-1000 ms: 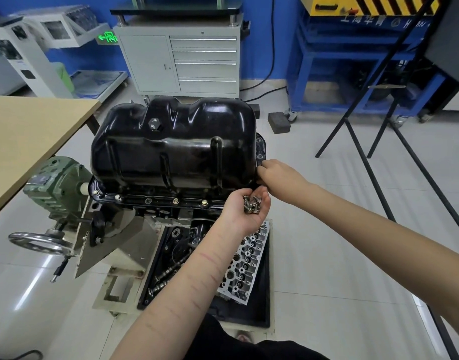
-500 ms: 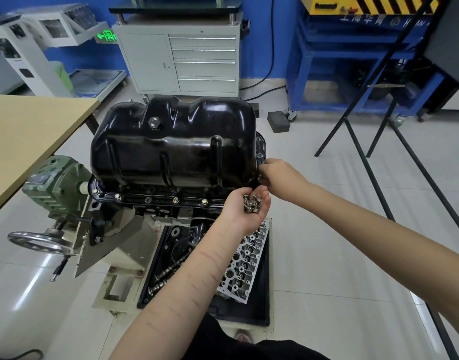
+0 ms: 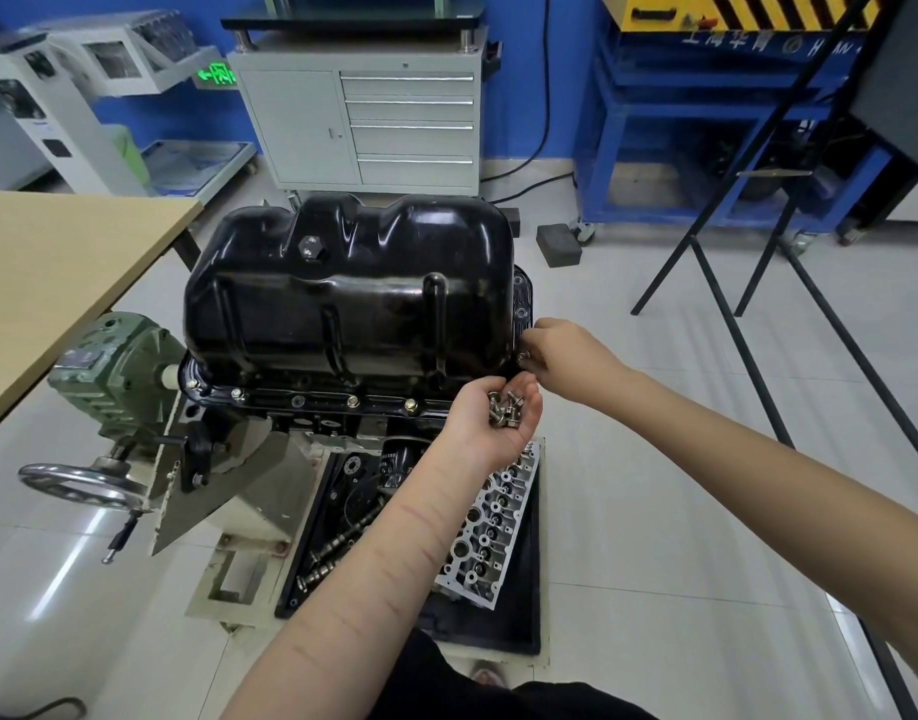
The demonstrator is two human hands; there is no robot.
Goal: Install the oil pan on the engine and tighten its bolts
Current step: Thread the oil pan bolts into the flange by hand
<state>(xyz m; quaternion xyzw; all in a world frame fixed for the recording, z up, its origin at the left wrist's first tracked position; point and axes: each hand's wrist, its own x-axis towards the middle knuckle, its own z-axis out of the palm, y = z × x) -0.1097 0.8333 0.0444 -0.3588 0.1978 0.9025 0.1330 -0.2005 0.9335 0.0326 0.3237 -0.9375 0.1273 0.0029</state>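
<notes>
The black oil pan [image 3: 350, 298] sits upside down on the engine [image 3: 311, 423], which is mounted on a stand with a hand wheel [image 3: 80, 483] at its left. Several bolts already stand in the pan's near flange. The left hand [image 3: 493, 423] is cupped palm up just below the pan's right corner, cradling a small pile of loose bolts [image 3: 504, 407]. The right hand [image 3: 566, 358] reaches to the pan's right edge, its fingertips pinching one bolt [image 3: 523, 356] against the flange. A cylinder head [image 3: 490, 527] lies in a black tray [image 3: 519, 615] on the floor below. A wooden desk [image 3: 56, 272] stands at left.
</notes>
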